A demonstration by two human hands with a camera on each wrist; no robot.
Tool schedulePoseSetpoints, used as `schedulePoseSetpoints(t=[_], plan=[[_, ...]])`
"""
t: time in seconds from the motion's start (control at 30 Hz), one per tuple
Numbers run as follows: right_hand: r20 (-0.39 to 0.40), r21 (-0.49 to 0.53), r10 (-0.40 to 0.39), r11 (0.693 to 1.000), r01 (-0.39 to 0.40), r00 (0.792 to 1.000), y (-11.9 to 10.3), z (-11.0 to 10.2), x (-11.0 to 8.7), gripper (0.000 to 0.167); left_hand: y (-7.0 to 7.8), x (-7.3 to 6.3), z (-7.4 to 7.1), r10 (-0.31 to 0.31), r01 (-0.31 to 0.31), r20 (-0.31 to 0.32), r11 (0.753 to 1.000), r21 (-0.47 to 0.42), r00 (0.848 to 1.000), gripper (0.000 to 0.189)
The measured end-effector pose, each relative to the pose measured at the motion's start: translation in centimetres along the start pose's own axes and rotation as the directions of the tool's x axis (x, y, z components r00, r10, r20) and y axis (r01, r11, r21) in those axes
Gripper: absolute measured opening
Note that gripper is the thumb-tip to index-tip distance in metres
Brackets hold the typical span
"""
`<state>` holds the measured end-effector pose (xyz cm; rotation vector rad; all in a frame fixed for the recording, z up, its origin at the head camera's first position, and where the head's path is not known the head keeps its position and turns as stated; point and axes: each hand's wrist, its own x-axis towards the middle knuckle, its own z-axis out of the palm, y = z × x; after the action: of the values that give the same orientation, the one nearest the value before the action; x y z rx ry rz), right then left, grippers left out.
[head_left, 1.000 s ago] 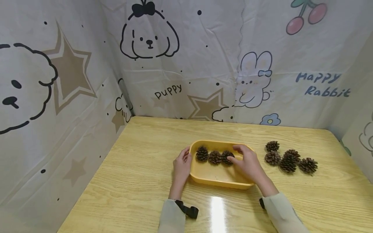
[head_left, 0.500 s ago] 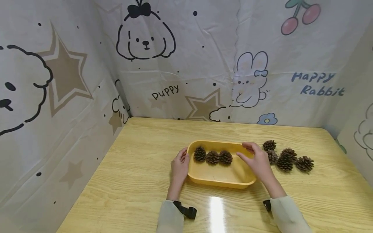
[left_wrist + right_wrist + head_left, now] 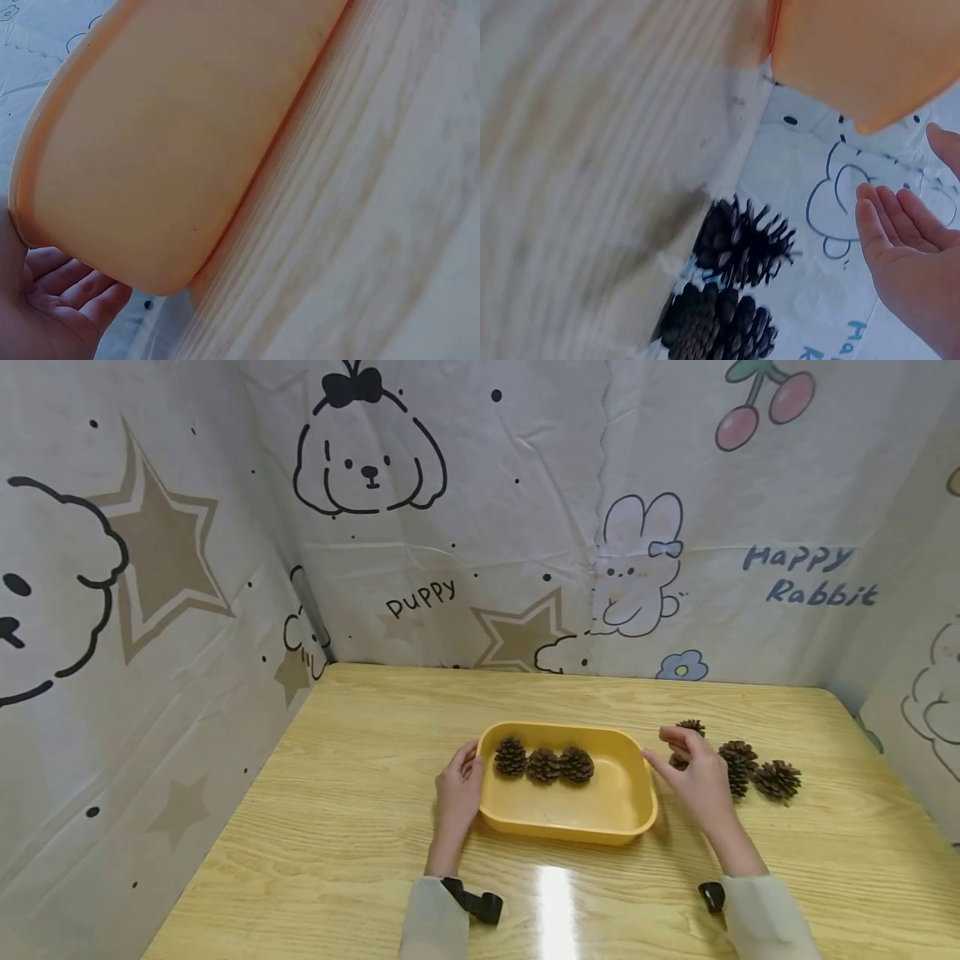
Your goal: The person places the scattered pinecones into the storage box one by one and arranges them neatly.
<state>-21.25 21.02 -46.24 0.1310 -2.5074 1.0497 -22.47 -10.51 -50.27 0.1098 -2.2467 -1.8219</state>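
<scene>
A yellow plastic box [image 3: 570, 837] stands on the table in the head view. Inside it, along the back, three pine cones [image 3: 543, 766] sit in a row. My left hand [image 3: 456, 793] rests against the box's left end, its loosely bent fingers touching the outside, as the left wrist view also shows [image 3: 67, 300]. Just past the box's right end, my right hand [image 3: 701, 785] is held over the table, thumb and fingers apart and holding nothing. It partly covers some of the loose pine cones [image 3: 777, 781] on the right. The right wrist view shows two of them [image 3: 742, 244] near that hand.
The wooden table [image 3: 360, 827] meets a cloth backdrop [image 3: 525, 527] with cartoon prints at its back edge. Another cloth hangs along the left side. Bare table surface lies left of the box and in front of it.
My right hand has left the inside of the box, passed its right end and moved right toward the loose pine cones. The third pine cone stays behind in the box. My left hand keeps its place.
</scene>
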Motion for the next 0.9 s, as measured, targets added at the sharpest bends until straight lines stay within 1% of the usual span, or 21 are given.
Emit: schedulePoseSetpoints(t=[0.1,0.2,0.33,0.53,0.77,0.9], plan=[[-0.027,-0.024,0.012,1.000,-0.013,1.000,0.6,-0.6,-0.1,0.044,-0.1,0.0,0.0,0.011,-0.011,-0.003,1.000,-0.002,1.000,0.035],[-0.036,-0.037,0.054,0.998,-0.055,0.998,1.0,-1.4,-0.3,0.045,-0.3,0.1,0.1,0.017,-0.017,-0.008,1.000,-0.008,1.000,0.035],[-0.037,-0.039,0.115,0.992,-0.117,0.993,1.6,-2.8,-0.4,0.049,-0.3,0.1,0.1,0.009,-0.009,-0.007,1.000,-0.013,1.000,0.035],[-0.061,-0.082,0.166,0.982,-0.171,0.984,2.7,-4.1,-0.6,0.051,-0.2,0.0,-0.1,0.015,-0.015,-0.001,1.000,-0.001,1.000,0.035],[-0.042,-0.087,0.210,0.973,-0.213,0.977,3.8,-5.5,-0.8,0.054,0.0,-0.1,0.0,0.021,-0.021,-0.004,1.000,0.007,1.000,0.034],[-0.048,-0.103,0.246,0.963,-0.249,0.968,4.6,-6.5,-0.9,0.057,0.0,-0.1,0.0,0.020,-0.020,-0.006,1.000,0.005,1.000,0.034]])
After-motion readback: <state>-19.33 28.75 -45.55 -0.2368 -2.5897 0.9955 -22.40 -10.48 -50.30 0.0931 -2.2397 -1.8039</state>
